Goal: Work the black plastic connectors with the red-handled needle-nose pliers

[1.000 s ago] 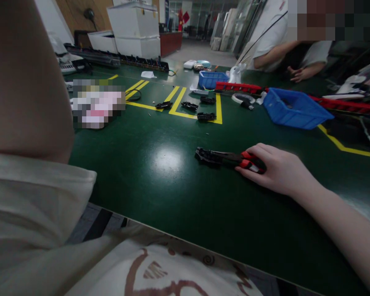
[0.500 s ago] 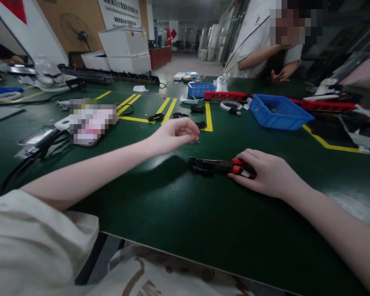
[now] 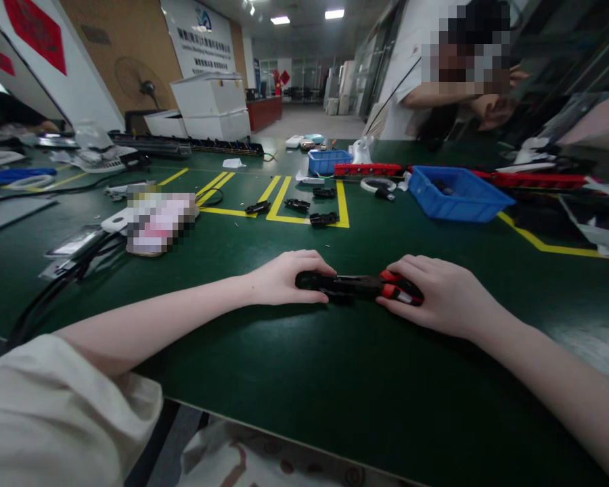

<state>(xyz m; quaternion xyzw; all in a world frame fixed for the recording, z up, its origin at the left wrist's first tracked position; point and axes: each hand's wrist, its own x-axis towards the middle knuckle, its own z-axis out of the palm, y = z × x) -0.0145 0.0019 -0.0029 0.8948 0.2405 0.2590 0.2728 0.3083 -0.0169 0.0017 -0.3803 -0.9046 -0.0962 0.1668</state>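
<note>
My right hand (image 3: 439,294) is wrapped round the red-and-black handles of a pair of pliers (image 3: 402,292), which point left, low over the green table. At the jaws is a small black part (image 3: 310,281), long and narrow. Its left end is pinched between the thumb and fingers of my left hand (image 3: 284,279). Just where the jaws meet the part is dark, so I cannot tell how they touch. Beyond the hands lie several similar black parts, among them one nearest black part (image 3: 324,219) on the yellow tape.
A blue bin (image 3: 459,196) stands at the right with a red strip (image 3: 532,180) behind it. At the left lie a phone (image 3: 162,223) and black cables (image 3: 84,260). A smaller blue bin (image 3: 329,161) sits farther back. Another person (image 3: 436,101) is across the table.
My left hand has come down toward me from above the table and closed on the black part's left end. My right hand keeps its hold on the pliers. The view has tilted up slightly.
</note>
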